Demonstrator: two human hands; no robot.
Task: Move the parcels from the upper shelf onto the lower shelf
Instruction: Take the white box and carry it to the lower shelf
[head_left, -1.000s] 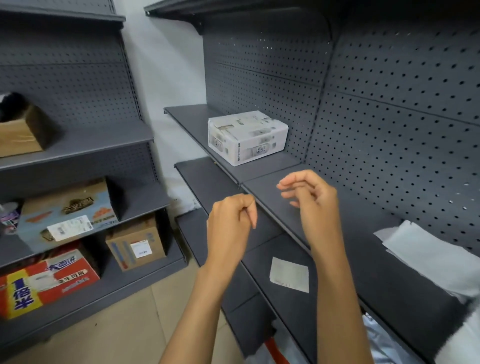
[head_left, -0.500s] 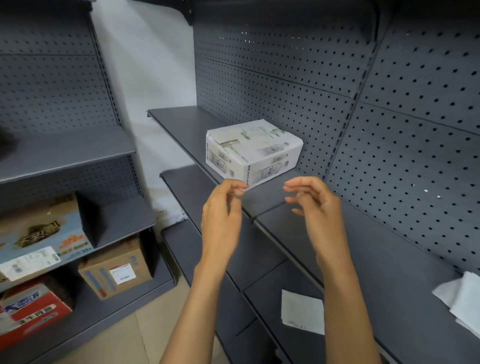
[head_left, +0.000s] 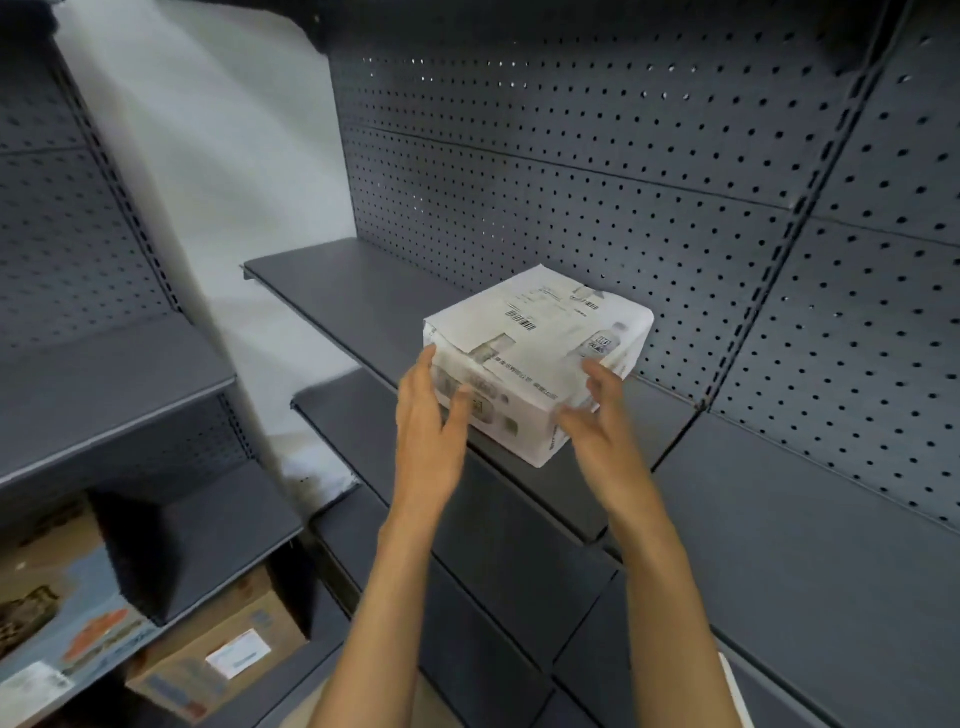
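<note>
A white parcel (head_left: 537, 364) printed with barcodes sits on the upper shelf (head_left: 363, 301) of a dark grey pegboard rack, close to the shelf's near edge. The person's left hand (head_left: 431, 410) is open, fingers straight, against the parcel's left face. The right hand (head_left: 597, 415) is open too, fingers spread at its near right corner; contact there is blurred. The lower shelf (head_left: 353, 421) lies just beneath. Far left, a second rack holds a brown cardboard box (head_left: 223, 654).

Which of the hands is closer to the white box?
Roughly equal. The left hand reaches the white box's left front face; the right hand reaches its right front corner.
</note>
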